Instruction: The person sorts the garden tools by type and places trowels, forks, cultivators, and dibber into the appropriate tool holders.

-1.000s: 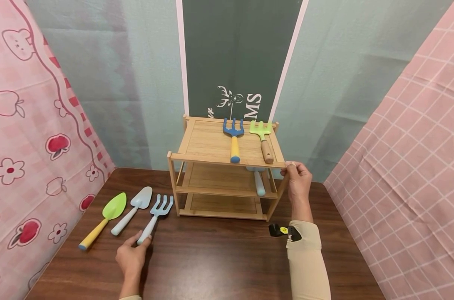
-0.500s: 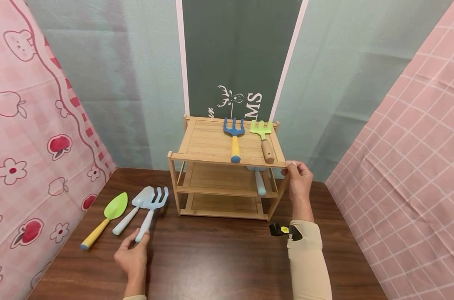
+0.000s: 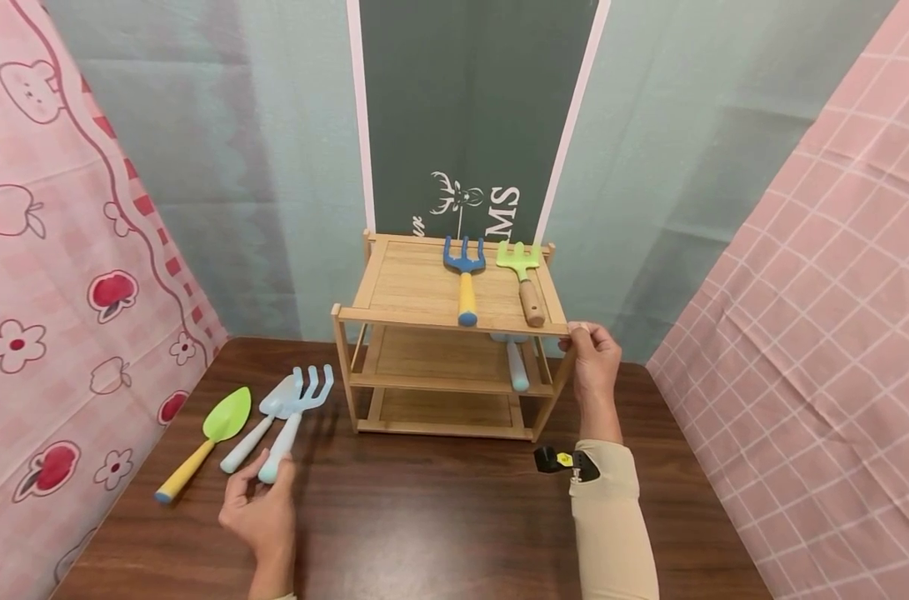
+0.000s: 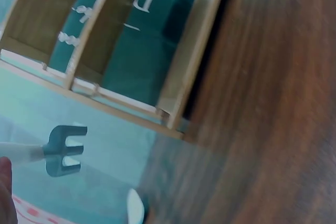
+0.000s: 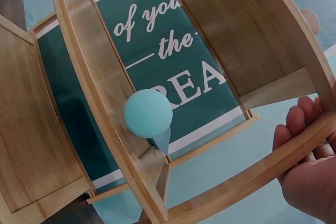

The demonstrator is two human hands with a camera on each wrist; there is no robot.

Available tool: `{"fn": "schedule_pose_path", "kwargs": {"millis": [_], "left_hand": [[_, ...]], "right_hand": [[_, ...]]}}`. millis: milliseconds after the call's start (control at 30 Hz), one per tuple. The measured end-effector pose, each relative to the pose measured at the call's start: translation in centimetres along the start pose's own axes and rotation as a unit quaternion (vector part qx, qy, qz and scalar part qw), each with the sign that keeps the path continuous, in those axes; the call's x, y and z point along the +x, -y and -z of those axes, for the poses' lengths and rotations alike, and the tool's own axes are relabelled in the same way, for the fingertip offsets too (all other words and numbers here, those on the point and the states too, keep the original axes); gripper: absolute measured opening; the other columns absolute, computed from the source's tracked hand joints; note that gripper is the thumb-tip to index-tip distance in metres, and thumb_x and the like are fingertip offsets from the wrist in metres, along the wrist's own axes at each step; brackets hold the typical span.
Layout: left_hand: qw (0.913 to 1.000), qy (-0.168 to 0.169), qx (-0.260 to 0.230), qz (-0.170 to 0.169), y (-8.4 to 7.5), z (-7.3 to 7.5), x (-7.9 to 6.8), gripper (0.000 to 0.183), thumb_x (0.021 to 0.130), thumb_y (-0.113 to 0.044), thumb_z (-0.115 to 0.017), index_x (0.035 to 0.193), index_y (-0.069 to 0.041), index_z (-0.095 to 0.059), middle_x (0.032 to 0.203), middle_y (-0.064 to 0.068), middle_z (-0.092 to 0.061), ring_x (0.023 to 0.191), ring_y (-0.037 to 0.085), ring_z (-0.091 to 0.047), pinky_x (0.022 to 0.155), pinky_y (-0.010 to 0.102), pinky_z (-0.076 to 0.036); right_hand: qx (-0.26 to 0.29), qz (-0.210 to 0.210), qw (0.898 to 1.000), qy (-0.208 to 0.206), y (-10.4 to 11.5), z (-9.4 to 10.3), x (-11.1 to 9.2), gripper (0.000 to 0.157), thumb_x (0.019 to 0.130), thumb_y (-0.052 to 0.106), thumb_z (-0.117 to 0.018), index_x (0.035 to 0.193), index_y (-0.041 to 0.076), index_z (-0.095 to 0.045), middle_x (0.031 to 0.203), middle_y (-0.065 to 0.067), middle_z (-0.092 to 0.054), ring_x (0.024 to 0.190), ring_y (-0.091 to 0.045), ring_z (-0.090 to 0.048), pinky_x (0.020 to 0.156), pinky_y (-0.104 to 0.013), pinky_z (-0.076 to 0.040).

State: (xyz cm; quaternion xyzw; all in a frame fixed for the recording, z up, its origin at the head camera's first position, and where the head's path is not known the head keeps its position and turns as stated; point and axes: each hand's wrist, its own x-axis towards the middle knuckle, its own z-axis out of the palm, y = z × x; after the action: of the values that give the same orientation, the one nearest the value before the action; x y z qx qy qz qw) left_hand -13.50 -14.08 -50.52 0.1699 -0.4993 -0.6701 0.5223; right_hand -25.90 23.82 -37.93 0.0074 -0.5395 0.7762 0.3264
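Note:
My left hand [image 3: 262,512] holds a light blue garden hand fork [image 3: 280,446] by its handle, with the tines pointing away and lifted off the table. From the head, the fork's head overlaps a pale blue trowel [image 3: 246,443] on the table. In the left wrist view the fork [image 4: 64,150] shows at the left, with only part of the hand visible. My right hand [image 3: 596,362] grips the front right corner post of a three-tier wooden shelf [image 3: 412,287]. The right wrist view shows its fingers curled round the post [image 5: 252,171].
A green trowel with a yellow handle [image 3: 192,469] lies far left. On the shelf top lie a blue fork with a yellow handle [image 3: 466,292] and a green fork with a wooden handle [image 3: 531,302]. A light blue-handled tool [image 3: 517,368] lies on the middle tier, its head hidden.
My left hand has raised the light blue fork from the table and drawn it left, so it now passes over the pale trowel. The right hand keeps its grip on the shelf corner.

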Motion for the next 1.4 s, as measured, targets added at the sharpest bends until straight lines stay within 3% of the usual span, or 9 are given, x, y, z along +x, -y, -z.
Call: {"fn": "schedule_pose_path", "kwargs": {"millis": [200, 233, 367, 667, 1000, 1267, 1400], "left_hand": [[0.9907, -0.013, -0.132, -0.028, -1.3, -1.3, 0.0, 0.02, 0.058, 0.021, -0.069, 0.078, 0.017, -0.064, 0.078, 0.021, -0.06, 0.068, 0.019, -0.061, 0.059, 0.021, -0.05], [0.9926, -0.022, -0.115, -0.032, -2.7, -1.9, -0.1, 0.019, 0.058, 0.023, -0.067, 0.077, 0.021, -0.062, 0.077, 0.022, -0.059, 0.068, 0.02, -0.06, 0.059, 0.02, -0.049], [0.9869, -0.022, -0.15, -0.057, -3.9, -2.5, 0.0, 0.019, 0.057, 0.026, -0.064, 0.075, 0.023, -0.058, 0.076, 0.021, -0.057, 0.066, 0.019, -0.058, 0.056, 0.019, -0.048], [0.9829, -0.012, -0.151, -0.105, -7.0, -4.0, 0.0, 0.017, 0.058, 0.025, -0.063, 0.072, 0.022, -0.054, 0.073, 0.018, -0.056, 0.073, 0.023, -0.06, 0.062, 0.022, -0.05], [0.9768, 0.006, -0.186, -0.105, -7.7, -4.9, 0.3, 0.019, 0.058, 0.026, -0.063, 0.073, 0.021, -0.052, 0.077, 0.017, -0.056, 0.079, 0.028, -0.061, 0.067, 0.026, -0.051], [0.9761, 0.033, -0.184, -0.111, -8.9, -6.2, 0.3, 0.021, 0.06, 0.025, -0.063, 0.077, 0.02, -0.053, 0.081, 0.016, -0.055, 0.083, 0.03, -0.061, 0.076, 0.029, -0.051], [0.977, 0.04, -0.169, -0.124, -9.1, -6.9, 0.4, 0.021, 0.061, 0.024, -0.063, 0.078, 0.02, -0.052, 0.082, 0.015, -0.057, 0.084, 0.029, -0.062, 0.074, 0.028, -0.051]], "right_hand": [[-0.01, -0.002, 1.0, -0.005, 0.1, -0.1, -0.1, 0.021, 0.086, -0.004, -0.058, 0.068, 0.007, -0.06, 0.065, -0.004, -0.06, 0.052, -0.015, -0.056, 0.056, -0.025, -0.049], [-0.011, -0.003, 1.0, -0.008, 0.1, -0.2, -0.1, 0.021, 0.086, -0.004, -0.058, 0.068, 0.007, -0.06, 0.064, -0.004, -0.059, 0.052, -0.014, -0.055, 0.056, -0.025, -0.048], [-0.015, -0.007, 1.0, -0.02, 0.1, -0.4, -0.2, 0.021, 0.085, -0.004, -0.057, 0.067, 0.007, -0.058, 0.061, -0.004, -0.058, 0.051, -0.013, -0.055, 0.054, -0.024, -0.048], [-0.007, 0.003, 1.0, -0.022, 0.0, -0.7, -0.3, 0.019, 0.086, -0.003, -0.057, 0.069, 0.005, -0.055, 0.062, -0.003, -0.057, 0.052, -0.013, -0.053, 0.054, -0.024, -0.046], [-0.014, 0.008, 1.0, -0.012, -0.3, -0.5, -0.4, 0.016, 0.086, -0.002, -0.056, 0.072, 0.005, -0.057, 0.064, -0.003, -0.057, 0.054, -0.013, -0.053, 0.056, -0.024, -0.047], [-0.013, 0.015, 1.0, -0.015, -0.2, -0.6, -0.5, 0.018, 0.087, -0.002, -0.056, 0.07, 0.005, -0.055, 0.062, -0.004, -0.057, 0.054, -0.014, -0.053, 0.055, -0.024, -0.046], [-0.011, 0.014, 1.0, -0.014, -0.1, -0.7, -0.5, 0.018, 0.086, -0.003, -0.055, 0.071, 0.005, -0.055, 0.063, -0.004, -0.056, 0.054, -0.014, -0.053, 0.055, -0.024, -0.046]]}}
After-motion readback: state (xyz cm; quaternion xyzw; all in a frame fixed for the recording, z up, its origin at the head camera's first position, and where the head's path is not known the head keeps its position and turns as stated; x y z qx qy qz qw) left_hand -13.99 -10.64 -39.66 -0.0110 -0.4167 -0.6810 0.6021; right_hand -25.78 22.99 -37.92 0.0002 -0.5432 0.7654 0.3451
